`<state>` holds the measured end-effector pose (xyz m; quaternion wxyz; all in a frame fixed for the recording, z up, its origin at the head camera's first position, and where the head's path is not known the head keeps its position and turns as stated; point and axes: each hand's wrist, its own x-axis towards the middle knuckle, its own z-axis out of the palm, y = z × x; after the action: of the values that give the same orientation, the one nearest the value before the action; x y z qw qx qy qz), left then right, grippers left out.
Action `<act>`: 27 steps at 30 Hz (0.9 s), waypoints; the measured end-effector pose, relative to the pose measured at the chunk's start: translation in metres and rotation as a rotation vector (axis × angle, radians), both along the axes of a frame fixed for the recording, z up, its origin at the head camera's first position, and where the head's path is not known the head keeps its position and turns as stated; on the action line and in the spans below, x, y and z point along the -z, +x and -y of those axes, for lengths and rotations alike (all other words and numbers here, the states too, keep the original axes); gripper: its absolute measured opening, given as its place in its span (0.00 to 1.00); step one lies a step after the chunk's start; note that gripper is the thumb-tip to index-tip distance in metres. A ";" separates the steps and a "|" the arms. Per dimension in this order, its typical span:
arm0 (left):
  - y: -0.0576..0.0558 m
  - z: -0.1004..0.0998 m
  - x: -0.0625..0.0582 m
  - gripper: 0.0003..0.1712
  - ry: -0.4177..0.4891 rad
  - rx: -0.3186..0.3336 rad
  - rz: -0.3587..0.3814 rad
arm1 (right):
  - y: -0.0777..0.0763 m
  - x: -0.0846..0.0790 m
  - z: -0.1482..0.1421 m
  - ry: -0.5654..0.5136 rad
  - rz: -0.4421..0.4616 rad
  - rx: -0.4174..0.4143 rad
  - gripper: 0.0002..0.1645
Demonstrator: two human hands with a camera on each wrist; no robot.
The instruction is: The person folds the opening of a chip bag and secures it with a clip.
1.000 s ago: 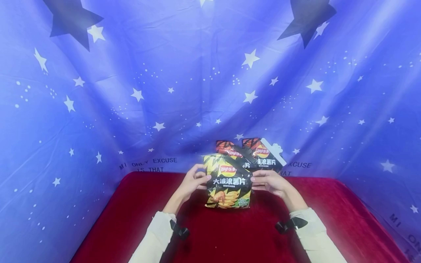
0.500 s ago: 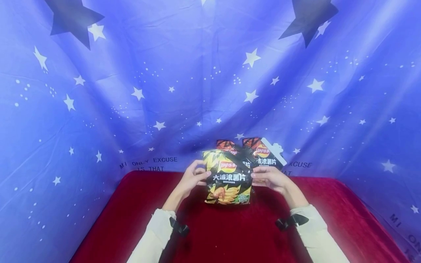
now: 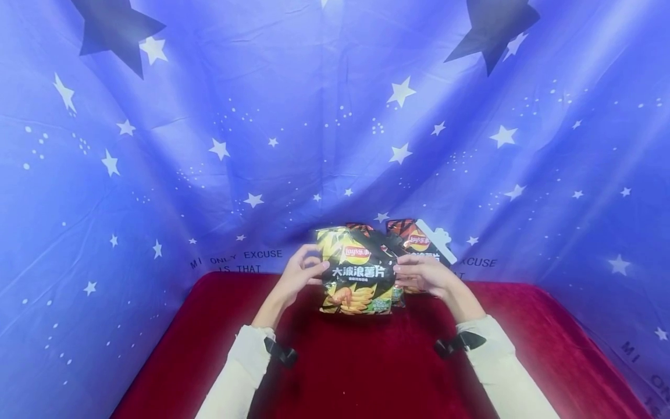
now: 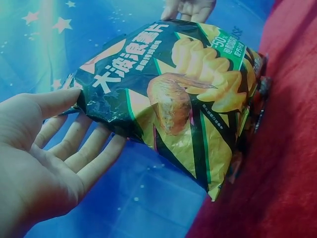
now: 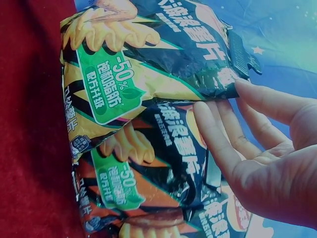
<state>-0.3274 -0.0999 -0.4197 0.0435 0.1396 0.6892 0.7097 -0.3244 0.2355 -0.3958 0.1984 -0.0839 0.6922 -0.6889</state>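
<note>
Between my two hands I hold a yellow-and-black bag of potato chips (image 3: 357,294), its printed front facing the head camera. My left hand (image 3: 297,274) pinches its left side, thumb in front and fingers behind, as the left wrist view also shows. On the opposite side, the thumb of my right hand (image 5: 282,144) presses the front while the fingers lie behind. A black clip (image 5: 241,53) shows at this bag's top edge. Directly behind stands a red-and-black chip bag (image 5: 136,171), largely covered. Another red-and-black chip bag (image 3: 405,230) is farther right, with a white clip (image 3: 438,241) across its top corner.
A table with a dark red velvet cloth (image 3: 361,372) lies below. Behind the bags and along both sides hangs a blue curtain (image 3: 293,145) with printed stars. Black straps (image 3: 463,343) sit around both wrists over light sleeves.
Both hands have moved the yellow chip bag away from me and slightly left. It now covers more of the left red bag; the white-clipped bag has stayed put.
</note>
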 end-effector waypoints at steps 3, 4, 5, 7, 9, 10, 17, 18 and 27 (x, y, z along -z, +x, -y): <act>-0.002 0.005 -0.003 0.26 0.002 -0.014 -0.008 | -0.003 -0.004 0.007 0.009 -0.027 0.005 0.09; -0.003 0.007 -0.004 0.26 0.000 -0.020 -0.011 | -0.005 -0.005 0.009 0.011 -0.039 0.008 0.09; -0.004 0.009 -0.005 0.26 -0.002 -0.026 -0.014 | -0.006 -0.006 0.011 0.011 -0.049 0.011 0.08; -0.006 0.013 -0.007 0.26 -0.008 -0.040 -0.019 | -0.008 -0.008 0.016 0.001 -0.054 0.020 0.08; -0.007 0.016 -0.008 0.27 -0.015 -0.055 -0.018 | -0.011 -0.009 0.020 -0.009 -0.059 0.024 0.08; -0.008 0.018 -0.009 0.27 -0.018 -0.061 -0.015 | -0.012 -0.009 0.023 -0.012 -0.061 0.024 0.07; -0.014 0.030 -0.010 0.29 -0.024 -0.105 0.000 | -0.022 -0.011 0.044 -0.027 -0.033 0.084 0.11; -0.015 0.032 -0.010 0.29 -0.026 -0.113 0.002 | -0.023 -0.011 0.048 -0.029 -0.030 0.091 0.12; -0.022 0.049 -0.009 0.31 -0.037 -0.180 0.024 | -0.033 -0.011 0.074 -0.021 -0.026 0.120 0.22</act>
<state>-0.3495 -0.1488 -0.4108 -0.0095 0.0677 0.7114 0.6995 -0.3573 0.1618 -0.3845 0.1469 -0.0529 0.6912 -0.7056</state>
